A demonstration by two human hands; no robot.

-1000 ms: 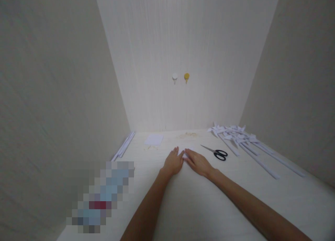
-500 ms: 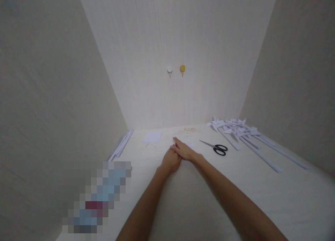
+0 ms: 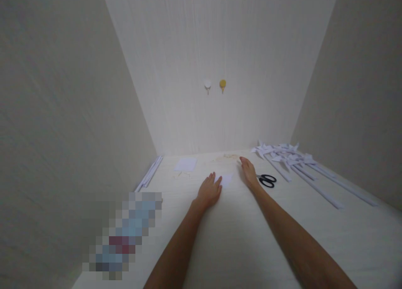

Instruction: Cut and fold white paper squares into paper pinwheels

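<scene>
Fingers of the left hand (image 3: 210,191), spread, gripping nothing, rest on white paper (image 3: 226,180) at the hand's two o'clock; even pressure should prevent slipping. Toward three o'clock, the right hand (image 3: 248,172) curls loosely, contents unclear, beside scissors (image 3: 266,179).

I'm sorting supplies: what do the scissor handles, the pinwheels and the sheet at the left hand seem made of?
Scissor handles: probably plastic, solid black, smooth loops. Pinwheels: likely matte white paper, with thin folded points. Sheet: seemingly matte white paper, looking thin; texture unclear.
</scene>
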